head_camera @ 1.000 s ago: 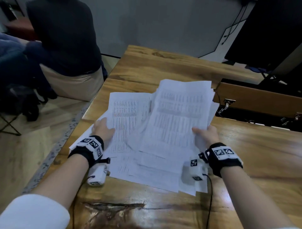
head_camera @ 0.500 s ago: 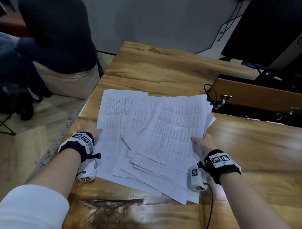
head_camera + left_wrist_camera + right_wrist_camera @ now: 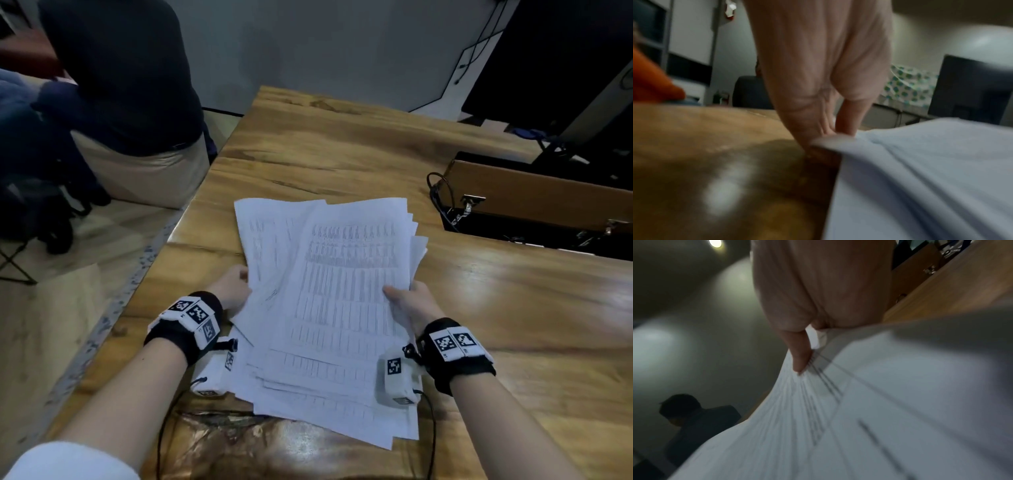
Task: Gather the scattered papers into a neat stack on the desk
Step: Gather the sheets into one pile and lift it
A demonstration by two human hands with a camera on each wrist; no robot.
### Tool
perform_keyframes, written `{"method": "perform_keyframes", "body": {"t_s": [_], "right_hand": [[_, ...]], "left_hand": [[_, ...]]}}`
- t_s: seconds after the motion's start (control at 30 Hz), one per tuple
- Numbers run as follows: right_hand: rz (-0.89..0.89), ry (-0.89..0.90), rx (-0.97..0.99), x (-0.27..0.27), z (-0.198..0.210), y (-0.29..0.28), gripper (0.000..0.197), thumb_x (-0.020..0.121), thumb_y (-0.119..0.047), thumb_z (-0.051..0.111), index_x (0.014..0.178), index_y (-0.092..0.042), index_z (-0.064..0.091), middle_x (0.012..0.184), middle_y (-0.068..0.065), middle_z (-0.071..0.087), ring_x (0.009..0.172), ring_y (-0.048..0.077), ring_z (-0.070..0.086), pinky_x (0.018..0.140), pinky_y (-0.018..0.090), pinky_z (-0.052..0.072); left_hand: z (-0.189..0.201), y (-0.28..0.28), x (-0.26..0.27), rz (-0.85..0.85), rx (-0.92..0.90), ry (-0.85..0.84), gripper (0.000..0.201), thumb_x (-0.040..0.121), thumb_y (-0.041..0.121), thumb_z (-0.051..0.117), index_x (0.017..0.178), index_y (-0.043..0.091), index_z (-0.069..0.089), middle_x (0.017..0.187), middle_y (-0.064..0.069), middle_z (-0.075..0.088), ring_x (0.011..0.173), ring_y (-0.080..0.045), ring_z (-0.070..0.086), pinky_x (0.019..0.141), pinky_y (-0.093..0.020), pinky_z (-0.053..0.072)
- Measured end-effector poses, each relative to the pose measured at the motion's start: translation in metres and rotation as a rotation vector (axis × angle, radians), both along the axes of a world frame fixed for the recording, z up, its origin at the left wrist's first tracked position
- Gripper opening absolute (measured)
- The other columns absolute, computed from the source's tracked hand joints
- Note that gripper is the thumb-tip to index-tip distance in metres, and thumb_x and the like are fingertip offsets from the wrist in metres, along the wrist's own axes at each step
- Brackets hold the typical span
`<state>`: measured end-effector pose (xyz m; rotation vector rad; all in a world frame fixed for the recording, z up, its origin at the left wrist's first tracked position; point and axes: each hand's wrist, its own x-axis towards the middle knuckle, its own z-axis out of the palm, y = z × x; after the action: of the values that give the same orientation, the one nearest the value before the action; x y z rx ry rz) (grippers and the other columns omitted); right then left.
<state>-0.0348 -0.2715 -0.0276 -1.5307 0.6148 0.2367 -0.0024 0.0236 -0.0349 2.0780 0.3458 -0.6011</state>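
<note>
A loose bundle of white printed papers (image 3: 329, 301) lies fanned on the wooden desk (image 3: 342, 154), several sheets overlapping at slightly different angles. My left hand (image 3: 233, 287) holds the bundle's left edge, thumb and fingers pinching the paper edge (image 3: 830, 139) just above the desk. My right hand (image 3: 407, 301) grips the right edge, its thumb (image 3: 799, 356) pressed on top of the sheets (image 3: 859, 418) with the other fingers hidden beneath. The right side of the bundle is lifted a little.
A person in a dark top (image 3: 113, 78) sits past the desk's left edge. At the right, an open cable recess with a brown flap (image 3: 534, 202) and black cables (image 3: 442, 195) cuts into the desk. A dark monitor (image 3: 561, 58) stands at the back right.
Both hands have pushed inward, drawing the spread sheets together into a narrower bundle. The left-hand sheets slid right under the top ones.
</note>
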Motion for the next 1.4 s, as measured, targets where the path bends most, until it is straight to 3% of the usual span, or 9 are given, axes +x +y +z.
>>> {"method": "perform_keyframes", "body": {"t_s": [0.2, 0.3, 0.47, 0.57, 0.67, 0.83, 0.93, 1.07, 1.4], "right_hand": [[0.044, 0.03, -0.036, -0.001, 0.0, -0.003, 0.032, 0.089, -0.003, 0.057, 0.118, 0.009, 0.054, 0.109, 0.016, 0.066, 0.079, 0.021, 0.066, 0.054, 0.024, 0.055], [0.077, -0.015, -0.135, 0.001, -0.004, 0.011, 0.033, 0.087, -0.014, 0.058, 0.116, 0.0, 0.056, 0.103, 0.012, 0.069, 0.081, 0.024, 0.068, 0.056, 0.027, 0.052], [0.171, -0.013, -0.185, 0.006, -0.002, 0.027, 0.04, 0.088, -0.018, 0.059, 0.125, -0.005, 0.05, 0.113, 0.012, 0.063, 0.089, 0.019, 0.063, 0.067, 0.025, 0.051], [0.087, -0.023, -0.255, -0.002, -0.001, 0.013, 0.06, 0.086, -0.015, 0.063, 0.138, -0.013, 0.034, 0.139, 0.01, 0.045, 0.121, 0.026, 0.051, 0.096, 0.034, 0.046], [0.013, -0.056, -0.175, -0.01, 0.001, 0.002, 0.076, 0.084, -0.014, 0.066, 0.144, -0.008, 0.021, 0.131, -0.002, 0.042, 0.114, 0.018, 0.048, 0.077, 0.02, 0.049], [0.136, -0.004, -0.089, -0.011, 0.0, 0.006, 0.094, 0.055, -0.06, 0.076, 0.126, -0.002, 0.053, 0.116, 0.008, 0.067, 0.101, 0.025, 0.066, 0.092, 0.044, 0.052], [0.276, 0.051, -0.1, -0.012, -0.003, 0.02, 0.051, 0.085, -0.042, 0.061, 0.122, -0.008, 0.057, 0.109, 0.004, 0.069, 0.099, 0.022, 0.067, 0.087, 0.034, 0.053], [0.323, 0.126, -0.251, -0.007, -0.01, 0.004, 0.054, 0.077, -0.044, 0.068, 0.115, -0.005, 0.064, 0.105, 0.014, 0.073, 0.097, 0.034, 0.069, 0.094, 0.049, 0.051], [0.25, 0.079, -0.151, -0.007, -0.013, 0.016, 0.049, 0.073, -0.011, 0.076, 0.118, -0.002, 0.06, 0.106, 0.014, 0.07, 0.099, 0.03, 0.067, 0.088, 0.041, 0.054]], "left_hand": [[0.003, -0.008, -0.008, 0.128, -0.244, 0.093, 0.02, 0.091, 0.006, 0.039, 0.084, 0.004, 0.058, 0.085, -0.014, 0.059, 0.067, -0.023, 0.053, 0.054, -0.025, 0.047], [0.006, -0.017, -0.008, 0.182, -0.367, 0.11, 0.035, 0.096, 0.036, 0.039, 0.109, 0.008, 0.056, 0.101, -0.008, 0.063, 0.094, -0.029, 0.06, 0.079, -0.035, 0.048], [0.002, -0.034, -0.017, -0.085, -0.295, 0.023, 0.06, 0.084, 0.01, 0.064, 0.138, 0.01, 0.039, 0.137, -0.007, 0.053, 0.124, -0.026, 0.051, 0.1, -0.037, 0.043], [0.0, -0.021, -0.024, -0.113, -0.396, 0.037, 0.053, 0.084, -0.003, 0.06, 0.132, 0.011, 0.043, 0.12, -0.003, 0.06, 0.115, -0.023, 0.057, 0.097, -0.036, 0.044], [-0.009, -0.008, -0.032, -0.022, -0.514, 0.044, 0.05, 0.082, 0.0, 0.063, 0.128, 0.013, 0.047, 0.102, 0.006, 0.065, 0.093, -0.011, 0.064, 0.091, -0.036, 0.052], [-0.001, -0.005, -0.031, 0.035, -0.563, 0.052, 0.082, 0.049, 0.036, 0.088, 0.121, 0.012, 0.056, 0.109, -0.003, 0.07, 0.089, -0.014, 0.071, 0.075, -0.028, 0.057], [0.01, -0.018, -0.031, -0.023, -0.354, 0.042, 0.054, 0.087, 0.029, 0.059, 0.137, 0.016, 0.042, 0.136, -0.002, 0.053, 0.118, -0.022, 0.055, 0.097, -0.034, 0.046], [0.017, -0.011, -0.025, -0.062, -0.303, -0.013, 0.047, 0.088, 0.02, 0.058, 0.133, 0.012, 0.043, 0.131, 0.0, 0.053, 0.113, -0.02, 0.054, 0.078, -0.024, 0.047], [0.006, -0.015, -0.024, -0.141, -0.314, -0.099, 0.083, 0.082, 0.001, 0.063, 0.146, 0.016, 0.013, 0.144, -0.008, 0.04, 0.133, -0.024, 0.04, 0.109, -0.043, 0.036]]}}
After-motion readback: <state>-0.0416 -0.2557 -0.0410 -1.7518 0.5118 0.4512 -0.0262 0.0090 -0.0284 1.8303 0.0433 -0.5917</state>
